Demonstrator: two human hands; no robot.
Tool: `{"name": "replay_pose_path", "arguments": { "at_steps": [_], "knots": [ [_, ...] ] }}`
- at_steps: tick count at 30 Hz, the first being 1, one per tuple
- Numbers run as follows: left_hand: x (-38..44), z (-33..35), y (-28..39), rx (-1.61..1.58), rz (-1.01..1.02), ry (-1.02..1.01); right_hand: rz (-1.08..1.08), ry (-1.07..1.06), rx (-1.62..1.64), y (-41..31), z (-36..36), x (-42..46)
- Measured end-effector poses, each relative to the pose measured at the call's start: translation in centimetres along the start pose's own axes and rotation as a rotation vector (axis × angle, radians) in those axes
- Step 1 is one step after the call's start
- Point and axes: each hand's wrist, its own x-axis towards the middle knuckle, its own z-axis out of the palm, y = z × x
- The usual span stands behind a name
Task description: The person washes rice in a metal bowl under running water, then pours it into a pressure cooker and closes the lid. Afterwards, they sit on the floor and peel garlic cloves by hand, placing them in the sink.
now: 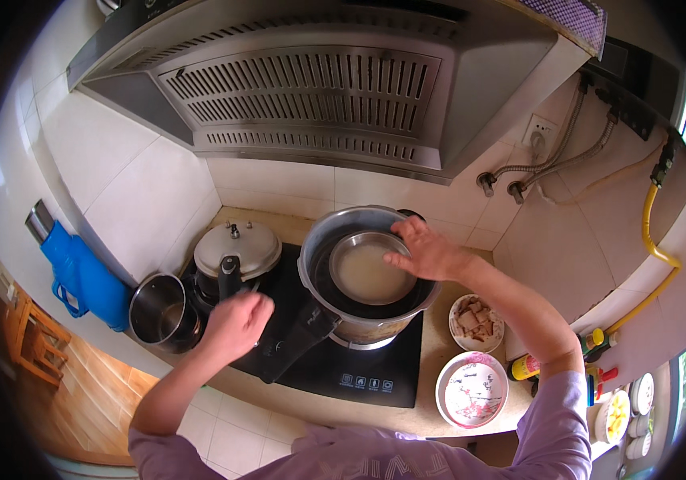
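Observation:
A large metal pressure cooker pot (367, 327) with a black handle stands on the black glass cooktop (373, 366). Inside it sits a round metal bowl (373, 273) holding cloudy liquid. My right hand (424, 249) is over the right side of the pot, thumb and fingers apart at the bowl's rim; whether it grips the rim I cannot tell. My left hand (241, 324), slightly blurred, is curled left of the pot, near the black handle of a metal pressure cooker lid (238, 246). Whether those fingers hold anything is hidden.
An open metal pot (160, 309) stands at the left. To the right are a bowl of sliced meat (476, 324), a patterned bowl (472, 390) and several bottles (524, 367). The range hood (319, 90) hangs above, and a blue bag (88, 276) hangs on the left wall.

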Motion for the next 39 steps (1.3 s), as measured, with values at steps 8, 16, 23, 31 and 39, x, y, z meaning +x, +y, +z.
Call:
{"name": "replay_pose_path", "arguments": {
  "at_steps": [8, 16, 23, 31, 39],
  "knots": [
    [-3.7, 0.2, -3.8, -0.527, -0.582, -0.621, -0.004, -0.149, -0.372, -3.9, 3.7, 3.3],
    [-4.2, -0.5, -4.7, -0.542, -0.475, -0.599, -0.192, 0.172, -0.248, -1.8, 8.0, 3.8],
    [-3.4, -1.1, -4.3, -0.535, -0.434, -0.590, -0.058, 0.046, -0.228, -2.2, 8.1, 4.2],
    [-2.7, -1.5, -4.0, -0.525, -0.402, -0.562, -0.067, 0.074, -0.185, -1.7, 9.0, 4.3],
    [0.6, -2.5, -1.3, -0.362, -0.021, -0.268, -0.178, 0.139, -0.122, -2.1, 3.7, 4.4]
  ]
}}
